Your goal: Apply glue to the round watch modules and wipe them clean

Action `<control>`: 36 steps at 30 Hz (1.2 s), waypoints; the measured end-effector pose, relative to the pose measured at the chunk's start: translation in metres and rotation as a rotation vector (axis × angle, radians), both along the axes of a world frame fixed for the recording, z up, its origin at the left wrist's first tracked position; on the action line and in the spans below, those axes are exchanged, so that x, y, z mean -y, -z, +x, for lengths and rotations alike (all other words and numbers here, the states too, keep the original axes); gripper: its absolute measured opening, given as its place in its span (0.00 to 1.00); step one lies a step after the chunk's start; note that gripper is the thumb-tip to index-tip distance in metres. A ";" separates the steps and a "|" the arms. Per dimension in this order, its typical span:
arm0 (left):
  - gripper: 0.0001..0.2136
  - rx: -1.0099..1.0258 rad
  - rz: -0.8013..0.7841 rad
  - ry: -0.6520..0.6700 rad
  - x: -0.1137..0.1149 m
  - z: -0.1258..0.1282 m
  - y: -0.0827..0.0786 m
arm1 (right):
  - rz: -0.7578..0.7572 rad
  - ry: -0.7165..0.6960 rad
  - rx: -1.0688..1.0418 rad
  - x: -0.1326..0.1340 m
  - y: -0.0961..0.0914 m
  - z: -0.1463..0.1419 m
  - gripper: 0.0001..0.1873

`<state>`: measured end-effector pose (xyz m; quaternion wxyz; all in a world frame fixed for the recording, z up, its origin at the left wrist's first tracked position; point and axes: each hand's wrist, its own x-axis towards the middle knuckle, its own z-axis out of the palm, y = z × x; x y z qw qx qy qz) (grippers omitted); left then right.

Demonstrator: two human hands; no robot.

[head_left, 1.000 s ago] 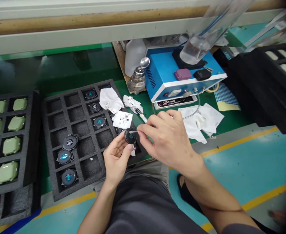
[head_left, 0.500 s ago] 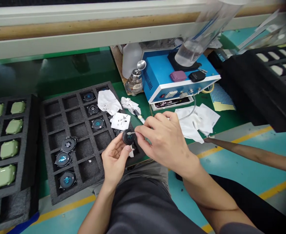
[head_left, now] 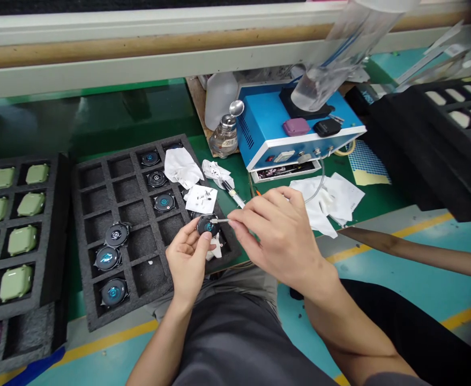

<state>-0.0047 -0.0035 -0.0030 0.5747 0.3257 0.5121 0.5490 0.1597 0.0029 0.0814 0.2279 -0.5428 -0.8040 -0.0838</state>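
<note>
My left hand (head_left: 187, 260) is closed on a small round black watch body (head_left: 207, 225) with a blue centre, held above the near right corner of a black foam tray (head_left: 98, 214). My right hand (head_left: 277, 233) pinches thin metal tweezers (head_left: 219, 220) whose tip touches the watch body. A little white scrap (head_left: 215, 249) hangs below my left fingers. The tray's cells hold several round watch bodies (head_left: 117, 235), and white wipes (head_left: 181, 166) lie on its far right part.
A second foam tray (head_left: 56, 225) at the left holds several pale green cases (head_left: 21, 239). Behind stand a blue box device (head_left: 271, 126), a glass dispenser bottle (head_left: 224, 134), a white bottle (head_left: 219, 96) and white wipes (head_left: 339, 198). Another person's forearm (head_left: 416, 252) reaches in from the right.
The other person's forearm came in from the right and stays. My left hand tilted the watch body slightly left; the tweezers remain on it. The view shifted a little.
</note>
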 end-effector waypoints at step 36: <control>0.24 0.149 -0.010 0.102 0.003 -0.003 0.002 | 0.252 0.187 -1.180 0.003 0.065 -0.040 0.13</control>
